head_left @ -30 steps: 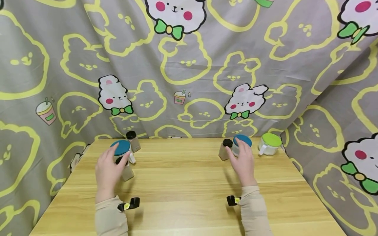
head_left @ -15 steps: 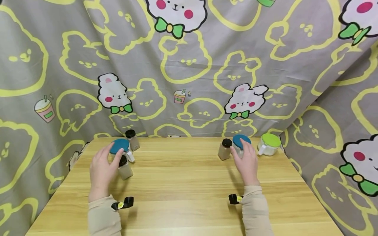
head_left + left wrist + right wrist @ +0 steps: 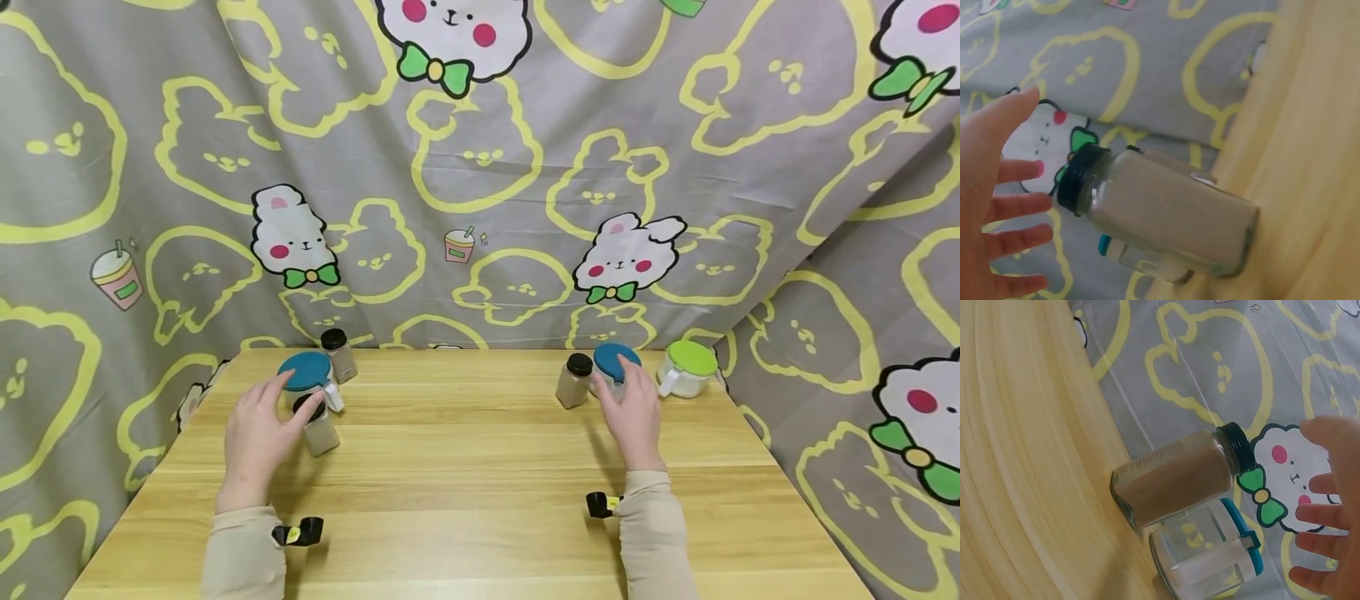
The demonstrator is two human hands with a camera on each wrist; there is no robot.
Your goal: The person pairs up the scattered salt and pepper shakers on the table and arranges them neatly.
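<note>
My left hand (image 3: 258, 437) hovers with fingers spread beside a black-capped spice jar (image 3: 321, 432) of brownish powder, and nothing is in its grasp. Behind that jar stands a glass pot with a blue lid (image 3: 306, 372) and a white handle, partly covered by the hand in the head view. In the left wrist view the fingertips point at the black cap (image 3: 1082, 178) with a gap between. My right hand (image 3: 633, 412), also with spread fingers and holding nothing, is just in front of another blue-lidded pot (image 3: 1207, 553). To its left stands a second powder-filled spice jar (image 3: 1175, 478).
A third black-capped jar (image 3: 339, 357) stands behind the left blue-lidded pot. At the far right corner is a green-lidded pot (image 3: 686, 368) with a white handle. The wooden table (image 3: 465, 467) ends against a patterned grey curtain (image 3: 510, 183).
My left hand has drawn back a little to the left and toward me. The right hand has shifted slightly right and back. The jars and pots keep their places.
</note>
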